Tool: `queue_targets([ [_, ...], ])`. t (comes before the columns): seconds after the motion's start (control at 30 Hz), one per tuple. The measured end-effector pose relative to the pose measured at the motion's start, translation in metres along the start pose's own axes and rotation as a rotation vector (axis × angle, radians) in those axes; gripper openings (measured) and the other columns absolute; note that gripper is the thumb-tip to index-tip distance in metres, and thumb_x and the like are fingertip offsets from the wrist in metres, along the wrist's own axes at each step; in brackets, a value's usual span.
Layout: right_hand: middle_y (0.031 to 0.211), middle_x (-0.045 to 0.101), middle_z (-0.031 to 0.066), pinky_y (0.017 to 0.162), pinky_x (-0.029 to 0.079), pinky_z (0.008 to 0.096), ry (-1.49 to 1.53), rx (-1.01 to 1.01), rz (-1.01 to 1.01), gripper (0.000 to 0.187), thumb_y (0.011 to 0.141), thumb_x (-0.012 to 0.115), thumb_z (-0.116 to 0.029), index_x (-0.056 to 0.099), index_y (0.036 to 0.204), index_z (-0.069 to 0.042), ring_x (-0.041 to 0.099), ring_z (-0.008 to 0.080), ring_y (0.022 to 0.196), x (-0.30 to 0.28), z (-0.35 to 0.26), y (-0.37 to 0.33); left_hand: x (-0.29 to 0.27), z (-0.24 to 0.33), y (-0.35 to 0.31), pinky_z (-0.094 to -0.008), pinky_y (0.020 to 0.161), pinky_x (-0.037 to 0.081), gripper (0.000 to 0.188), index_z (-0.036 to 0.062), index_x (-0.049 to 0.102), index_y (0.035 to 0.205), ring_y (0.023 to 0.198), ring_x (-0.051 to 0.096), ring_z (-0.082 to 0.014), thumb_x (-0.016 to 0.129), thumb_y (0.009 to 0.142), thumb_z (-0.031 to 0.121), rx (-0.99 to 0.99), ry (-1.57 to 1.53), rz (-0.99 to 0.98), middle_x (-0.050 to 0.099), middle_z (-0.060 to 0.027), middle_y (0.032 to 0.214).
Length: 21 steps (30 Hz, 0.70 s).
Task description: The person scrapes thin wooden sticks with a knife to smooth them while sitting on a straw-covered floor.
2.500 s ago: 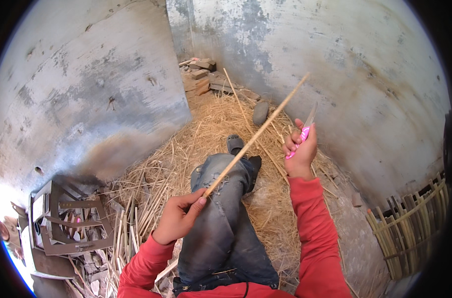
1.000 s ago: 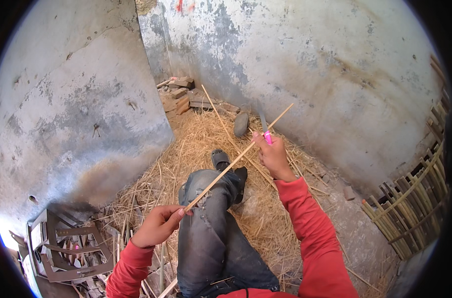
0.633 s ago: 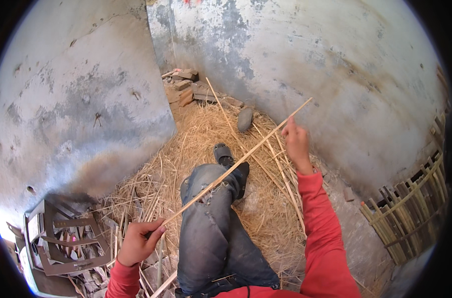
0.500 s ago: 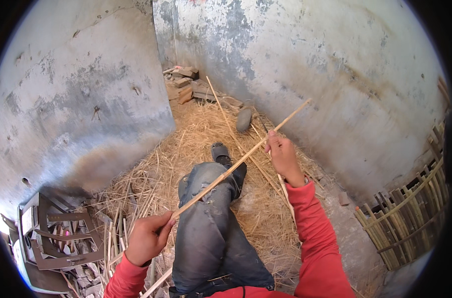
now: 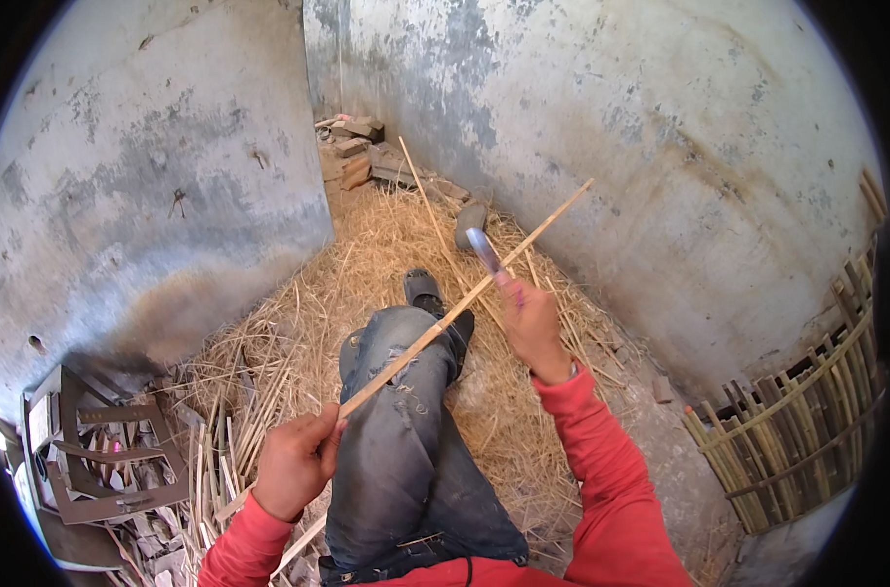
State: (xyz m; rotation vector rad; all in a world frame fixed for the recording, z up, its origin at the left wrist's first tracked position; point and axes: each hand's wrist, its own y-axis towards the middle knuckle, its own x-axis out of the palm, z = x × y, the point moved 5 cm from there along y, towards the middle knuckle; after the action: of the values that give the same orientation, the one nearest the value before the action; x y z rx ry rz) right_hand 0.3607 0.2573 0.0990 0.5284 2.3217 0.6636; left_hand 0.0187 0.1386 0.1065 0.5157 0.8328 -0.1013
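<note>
The left hand (image 5: pixel 293 465), on the near left of the bent leg (image 5: pixel 396 445), is closed on the lower part of a pale stick (image 5: pixel 416 352), thumb pressed along it; whether it runs on past the fist cannot be told. The stick slants over the leg and rises beyond its right side. Farther out, past the knee, the right hand (image 5: pixel 531 321) is clamped around a knife (image 5: pixel 484 251), its handle mostly hidden by the fingers and its blade blurred across the stick. Whether the edge is biting is too blurred to tell.

As a judgement, splitting looks done, since the stick is slim and straight, while trimming seems partway, with the knife at its upper half and the piece in one length. How much shaving is left cannot be told.

Loose strips (image 5: pixel 232 435) lie left of the leg, perhaps waiting or already worked. Straw (image 5: pixel 367 240) spreads beyond the leg, with a stone (image 5: pixel 470 225) past the foot and bricks (image 5: pixel 355 132) farthest, by the wall (image 5: pixel 611 127).
</note>
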Motion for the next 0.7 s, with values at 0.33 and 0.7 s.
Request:
queue_targets([
  [0.33, 0.055, 0.040, 0.0123, 0.049, 0.035, 0.0411, 0.083, -0.142, -0.018, 0.051, 0.110, 0.050, -0.032, 0.056, 0.073, 0.002, 0.040, 0.0194, 0.050, 0.015, -0.029, -0.016, -0.002, 0.011, 0.003, -0.0431, 0.051, 0.043, 0.018, -0.0045, 0.071, 0.108, 0.054, 0.057, -0.0349, 0.072, 0.094, 0.007, -0.002, -0.075, -0.004, 0.057, -0.0179, 0.064],
  [0.7, 0.052, 0.036, 0.0071, 0.047, 0.030, 0.0400, 0.108, -0.171, -0.020, 0.054, 0.112, 0.046, -0.034, 0.055, 0.070, -0.001, 0.035, 0.0162, 0.047, 0.024, -0.042, -0.032, -0.002, 0.010, 0.003, -0.0419, 0.051, 0.043, 0.017, -0.0068, 0.070, 0.106, 0.053, 0.058, -0.0352, 0.071, 0.095, 0.006, -0.092, -0.125, -0.055, 0.059, -0.0205, 0.066],
])
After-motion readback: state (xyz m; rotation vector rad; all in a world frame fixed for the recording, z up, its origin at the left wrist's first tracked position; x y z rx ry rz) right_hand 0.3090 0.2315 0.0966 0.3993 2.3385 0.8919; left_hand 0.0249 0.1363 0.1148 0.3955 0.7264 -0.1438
